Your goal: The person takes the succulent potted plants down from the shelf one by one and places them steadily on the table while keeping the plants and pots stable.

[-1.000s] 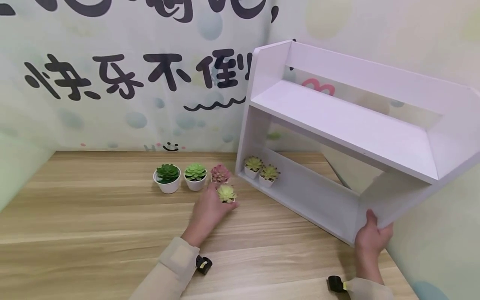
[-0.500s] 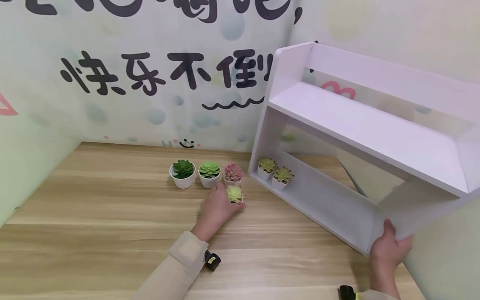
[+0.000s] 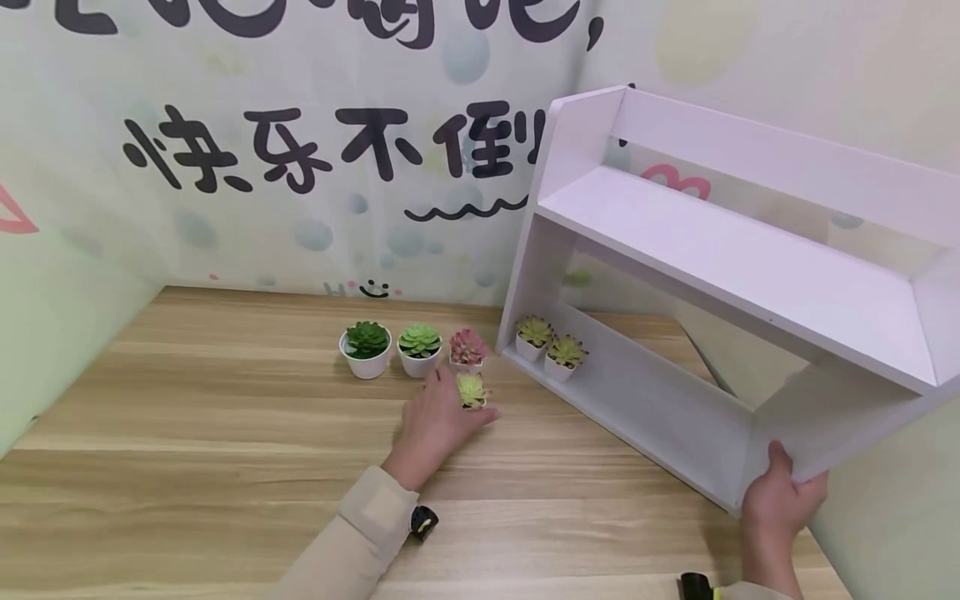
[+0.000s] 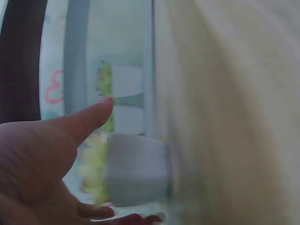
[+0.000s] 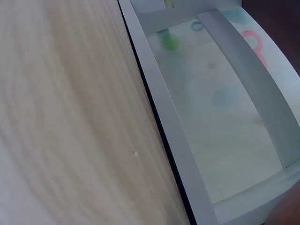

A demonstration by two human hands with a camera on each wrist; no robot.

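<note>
On the wooden table, my left hand [image 3: 435, 423] is beside a small pale yellow-green succulent [image 3: 472, 390] in a white pot. The left wrist view shows the thumb [image 4: 91, 121] spread away from this white pot [image 4: 138, 171], with a gap between them; the other fingers extend past its far side. My right hand [image 3: 782, 504] grips the lower right corner of a white two-tier shelf [image 3: 720, 229], thumb up against the inner side panel and the other fingers hidden behind. Two similar succulents [image 3: 534, 332] stand at the left end of the shelf's lower board.
Behind the left hand stand a dark green succulent [image 3: 367, 346], a lighter green one [image 3: 420, 346] and a pink one [image 3: 468, 346], all in white pots. A patterned wall covering [image 3: 285, 225] closes off the back of the table [image 3: 225, 467]. The shelf is angled across the right side.
The camera view has turned left, shifting everything rightward. My left thumb has opened away from the pale succulent's pot, which stays in place. The right hand keeps its hold on the shelf.
</note>
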